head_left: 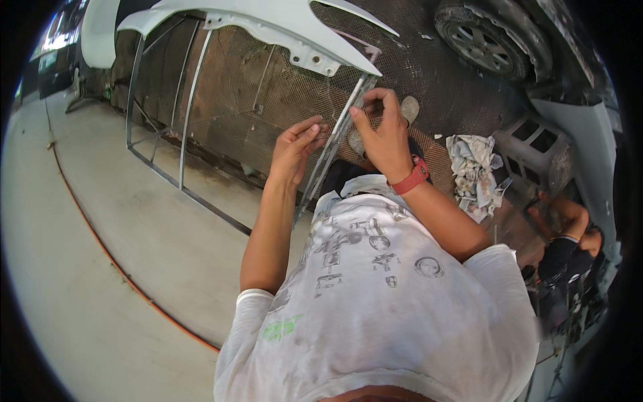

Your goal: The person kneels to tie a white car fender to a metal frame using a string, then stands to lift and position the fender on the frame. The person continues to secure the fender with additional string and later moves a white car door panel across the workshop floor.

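Observation:
A white car fender [274, 30] rests across the top of a grey metal frame stand [183, 137]. My left hand [298, 149] is closed in a pinch just left of the stand's near bar [338, 126]. Something thin may show at its fingertips, too fine to name. On the other side of that bar, my right hand [385, 137], with a red watch [410, 177] on its wrist, has its thumb and bent fingers drawn together against the bar below the fender's pointed end. Whatever lies between those fingertips is hidden.
Crumpled newspaper [472, 171] lies right of me beside a grey crate-like block [536, 151]. Beyond stands a car wheel [482, 43]. Another person [569, 248] crouches at the far right. An orange hose [114, 258] crosses the pale floor [74, 308] on the left.

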Demonstrator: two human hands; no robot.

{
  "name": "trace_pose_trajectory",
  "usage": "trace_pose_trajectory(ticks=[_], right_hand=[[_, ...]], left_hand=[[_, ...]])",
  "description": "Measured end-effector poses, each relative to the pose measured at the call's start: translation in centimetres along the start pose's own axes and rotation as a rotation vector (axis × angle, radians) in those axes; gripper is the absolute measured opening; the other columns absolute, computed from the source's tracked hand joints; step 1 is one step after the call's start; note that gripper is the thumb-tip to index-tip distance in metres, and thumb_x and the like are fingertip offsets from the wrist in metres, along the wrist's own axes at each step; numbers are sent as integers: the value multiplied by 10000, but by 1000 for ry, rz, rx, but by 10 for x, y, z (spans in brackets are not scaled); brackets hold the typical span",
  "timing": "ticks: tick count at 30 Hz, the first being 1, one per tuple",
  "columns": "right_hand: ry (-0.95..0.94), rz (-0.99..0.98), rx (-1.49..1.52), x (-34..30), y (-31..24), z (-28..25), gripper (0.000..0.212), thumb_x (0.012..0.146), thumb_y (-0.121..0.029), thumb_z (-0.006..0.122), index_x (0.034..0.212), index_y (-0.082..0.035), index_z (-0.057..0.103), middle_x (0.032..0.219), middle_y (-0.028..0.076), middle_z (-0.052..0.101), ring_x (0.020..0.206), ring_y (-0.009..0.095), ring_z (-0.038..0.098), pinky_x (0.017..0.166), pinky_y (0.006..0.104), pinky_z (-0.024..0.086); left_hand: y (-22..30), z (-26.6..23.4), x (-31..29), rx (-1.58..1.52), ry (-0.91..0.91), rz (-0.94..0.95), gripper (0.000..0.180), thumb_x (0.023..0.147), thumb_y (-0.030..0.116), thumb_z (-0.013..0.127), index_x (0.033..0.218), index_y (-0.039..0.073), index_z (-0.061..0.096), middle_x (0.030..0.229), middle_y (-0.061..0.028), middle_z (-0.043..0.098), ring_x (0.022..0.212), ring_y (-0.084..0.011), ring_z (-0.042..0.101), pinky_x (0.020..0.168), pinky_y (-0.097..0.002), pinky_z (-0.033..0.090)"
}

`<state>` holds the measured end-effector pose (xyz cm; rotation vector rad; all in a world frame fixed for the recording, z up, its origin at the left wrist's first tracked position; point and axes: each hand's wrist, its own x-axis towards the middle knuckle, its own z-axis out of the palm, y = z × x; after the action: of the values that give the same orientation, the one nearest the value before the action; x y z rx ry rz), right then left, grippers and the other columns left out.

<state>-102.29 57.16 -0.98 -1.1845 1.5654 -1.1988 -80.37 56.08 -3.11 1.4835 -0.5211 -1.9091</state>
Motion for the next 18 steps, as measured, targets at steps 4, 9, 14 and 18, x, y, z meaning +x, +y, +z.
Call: trace_pose_trajectory(ticks=[4, 9, 14, 18], right_hand=[[-169, -528, -482, 26, -34, -11, 119, 922, -128, 736, 1026, -70, 745, 1056, 76, 710, 1004, 306, 636, 930, 420, 481], [-392, -584, -735, 49, -51, -5, 132, 897, -170, 754, 1007, -98, 771, 985, 48, 731, 1032, 277, 630, 967, 432, 431], [-611, -566, -855, 50, -76, 1, 154, 879, -212, 766, 967, -85, 772, 941, 73, 744, 1046, 291, 631, 991, 459, 417], [-652, -601, -988, 46, -74, 12, 162, 879, -219, 763, 971, -86, 767, 952, 103, 744, 1042, 308, 645, 1000, 469, 426]], left_hand=[[-9, -6, 4, -66, -62, 16, 369, 974, 125, 773, 1306, -15, 694, 1128, -116, 769, 1040, -169, 734, 898, -283, 594], [-9, 0, 9, -73, -71, 18, 367, 946, 131, 804, 1271, -15, 716, 1099, -97, 767, 982, -157, 730, 862, -267, 591], [-16, 1, 19, -69, -116, 47, 299, 925, 130, 820, 1180, -13, 763, 1090, -94, 774, 954, -155, 727, 809, -276, 590], [-16, 0, 25, 1, -166, 42, 318, 922, 168, 822, 1198, 22, 765, 1109, -64, 775, 1018, -133, 704, 841, -266, 558]])
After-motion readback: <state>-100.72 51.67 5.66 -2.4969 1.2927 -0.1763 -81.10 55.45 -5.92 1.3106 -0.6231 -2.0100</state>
